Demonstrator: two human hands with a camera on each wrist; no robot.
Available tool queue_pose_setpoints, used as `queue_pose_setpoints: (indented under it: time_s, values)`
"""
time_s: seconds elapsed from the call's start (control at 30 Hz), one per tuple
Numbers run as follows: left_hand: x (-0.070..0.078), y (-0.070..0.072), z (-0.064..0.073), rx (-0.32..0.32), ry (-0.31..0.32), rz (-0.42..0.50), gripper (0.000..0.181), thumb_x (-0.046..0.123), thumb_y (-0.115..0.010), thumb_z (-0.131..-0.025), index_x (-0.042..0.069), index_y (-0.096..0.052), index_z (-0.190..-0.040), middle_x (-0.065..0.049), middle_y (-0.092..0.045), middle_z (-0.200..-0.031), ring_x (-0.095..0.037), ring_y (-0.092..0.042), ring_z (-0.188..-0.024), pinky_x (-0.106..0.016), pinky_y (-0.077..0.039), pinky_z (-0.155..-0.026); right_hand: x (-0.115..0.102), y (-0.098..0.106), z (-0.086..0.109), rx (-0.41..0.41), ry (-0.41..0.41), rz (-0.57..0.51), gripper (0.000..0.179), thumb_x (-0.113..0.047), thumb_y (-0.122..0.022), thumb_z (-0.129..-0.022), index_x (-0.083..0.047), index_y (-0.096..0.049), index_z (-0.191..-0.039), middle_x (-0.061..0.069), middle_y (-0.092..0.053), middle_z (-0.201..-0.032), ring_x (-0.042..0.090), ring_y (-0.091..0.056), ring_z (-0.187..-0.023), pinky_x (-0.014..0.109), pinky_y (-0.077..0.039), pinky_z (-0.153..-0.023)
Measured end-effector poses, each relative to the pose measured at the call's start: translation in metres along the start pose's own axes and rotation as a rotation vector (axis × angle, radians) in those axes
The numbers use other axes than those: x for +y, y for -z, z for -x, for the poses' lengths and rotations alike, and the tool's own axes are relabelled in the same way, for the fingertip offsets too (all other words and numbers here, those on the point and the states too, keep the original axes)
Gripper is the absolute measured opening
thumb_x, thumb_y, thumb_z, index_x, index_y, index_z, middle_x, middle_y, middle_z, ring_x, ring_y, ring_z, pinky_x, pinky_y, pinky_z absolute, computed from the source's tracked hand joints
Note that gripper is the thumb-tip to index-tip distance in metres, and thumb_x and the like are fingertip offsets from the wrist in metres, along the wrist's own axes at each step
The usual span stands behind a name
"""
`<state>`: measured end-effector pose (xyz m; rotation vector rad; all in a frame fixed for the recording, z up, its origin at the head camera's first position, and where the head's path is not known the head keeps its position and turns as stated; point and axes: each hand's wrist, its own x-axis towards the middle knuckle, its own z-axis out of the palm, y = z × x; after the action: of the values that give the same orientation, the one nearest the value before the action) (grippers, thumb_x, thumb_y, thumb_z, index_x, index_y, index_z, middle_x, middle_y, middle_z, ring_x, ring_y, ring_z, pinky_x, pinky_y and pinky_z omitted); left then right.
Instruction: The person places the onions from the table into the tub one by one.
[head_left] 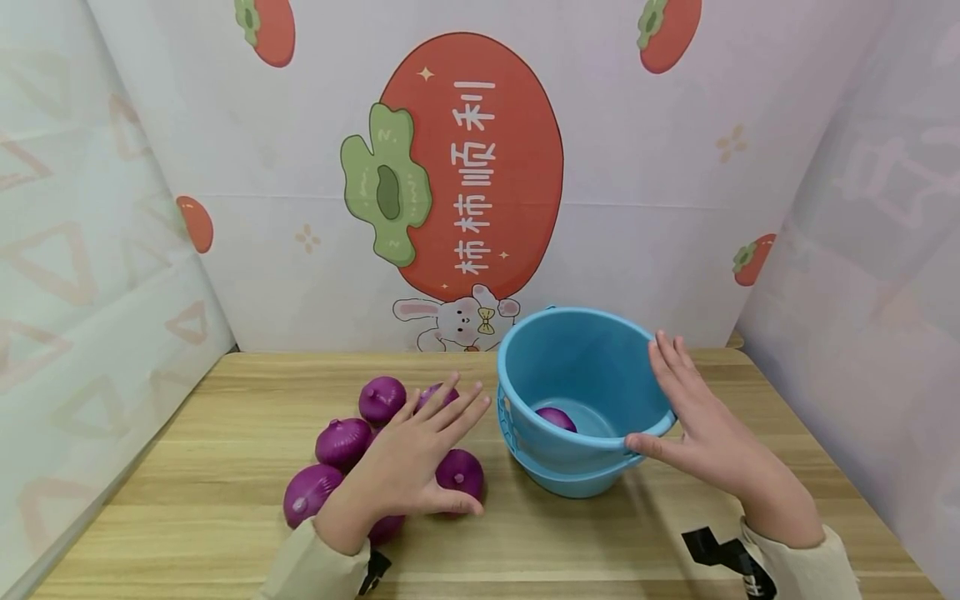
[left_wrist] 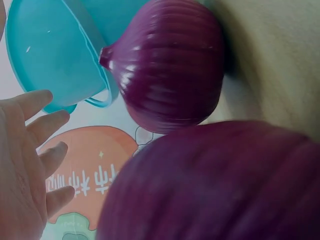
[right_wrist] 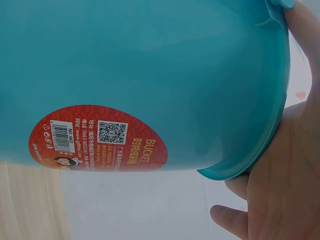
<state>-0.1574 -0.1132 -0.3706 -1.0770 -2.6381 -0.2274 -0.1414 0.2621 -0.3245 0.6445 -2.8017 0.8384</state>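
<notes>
My left hand (head_left: pixel 412 467) hovers over a group of purple onions, its fingers spread and straight, with nothing held. One onion (head_left: pixel 461 473) lies just beside its thumb. In the left wrist view, two onions (left_wrist: pixel 170 65) loom large next to the fingers. To the right stands a blue bucket (head_left: pixel 577 460), with a single onion (head_left: pixel 557 418) on its bottom inside. My right hand (head_left: pixel 701 433) rests against the bucket's right rim, thumb toward the front and straight fingers toward the back. The right wrist view shows the bucket's outer wall with a red label (right_wrist: pixel 97 137).
Several more onions (head_left: pixel 343 442) sit left of and behind the left hand, some partly covered by it. The wooden table (head_left: pixel 195 467) ends at a white backdrop (head_left: pixel 300 283) with persimmon and rabbit prints. White side cloths (head_left: pixel 82 333) border both sides.
</notes>
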Motion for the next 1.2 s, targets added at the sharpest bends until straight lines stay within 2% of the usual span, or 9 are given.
queue_pose_setpoints:
  time_s: [0.2,0.37,0.53,0.9,1.03,1.2]
  values:
    - [-0.001,-0.004,0.002,0.000,-0.040,-0.004,0.115,0.077,-0.067,-0.070,0.025,-0.018,-0.160,-0.001,-0.030,-0.163,-0.032,-0.019,-0.154,-0.064,-0.025,-0.117,0.000,-0.001,-0.002,-0.003,0.003,-0.007,0.110,-0.040,-0.077,-0.084,-0.011,-0.002,-0.160,0.003,0.010,-0.168,0.030,0.017,-0.154,0.082,-0.018,-0.103]
    - [-0.002,-0.006,0.003,-0.036,-0.049,-0.001,0.114,0.081,-0.062,-0.072,0.025,-0.016,-0.160,-0.002,-0.030,-0.163,-0.032,-0.022,-0.153,-0.064,-0.028,-0.116,-0.001,-0.001,-0.003,-0.005,0.007,-0.016,0.110,-0.039,-0.077,-0.084,-0.011,-0.002,-0.160,0.003,0.010,-0.168,0.029,0.017,-0.154,0.083,-0.018,-0.103]
    - [-0.005,-0.010,0.003,-0.089,-0.045,0.017,0.113,0.086,-0.056,-0.072,0.023,-0.020,-0.160,-0.001,-0.028,-0.164,-0.030,-0.019,-0.154,-0.065,-0.028,-0.116,-0.002,0.001,-0.004,-0.018,-0.003,0.013,0.111,-0.042,-0.077,-0.084,-0.011,-0.002,-0.160,0.003,0.011,-0.168,0.031,0.016,-0.155,0.083,-0.024,-0.100]
    - [-0.005,-0.016,-0.001,-0.172,-0.038,0.033,0.112,0.084,-0.058,-0.072,0.020,-0.026,-0.158,-0.005,-0.031,-0.162,-0.030,-0.020,-0.153,-0.063,-0.030,-0.116,-0.004,0.011,-0.004,-0.079,-0.034,0.085,0.116,-0.049,-0.076,-0.083,-0.007,0.000,-0.159,0.005,0.011,-0.168,0.033,0.015,-0.154,0.082,-0.028,-0.098]
    - [-0.005,-0.018,-0.001,-0.221,-0.015,0.035,0.113,0.085,-0.057,-0.072,0.023,-0.022,-0.159,-0.002,-0.028,-0.164,-0.028,-0.018,-0.154,-0.062,-0.029,-0.117,-0.004,0.014,-0.005,-0.108,-0.046,0.095,0.119,-0.052,-0.076,-0.082,-0.006,0.002,-0.159,0.006,0.013,-0.168,0.035,0.015,-0.154,0.082,-0.028,-0.097]
    - [-0.006,-0.022,0.000,-0.258,0.004,0.072,0.113,0.084,-0.061,-0.071,0.022,-0.025,-0.159,-0.001,-0.029,-0.164,-0.029,-0.022,-0.153,-0.061,-0.031,-0.116,-0.004,0.016,-0.006,-0.135,-0.056,0.085,0.121,-0.053,-0.077,-0.080,-0.005,0.002,-0.159,0.008,0.013,-0.167,0.037,0.016,-0.153,0.082,-0.027,-0.098]
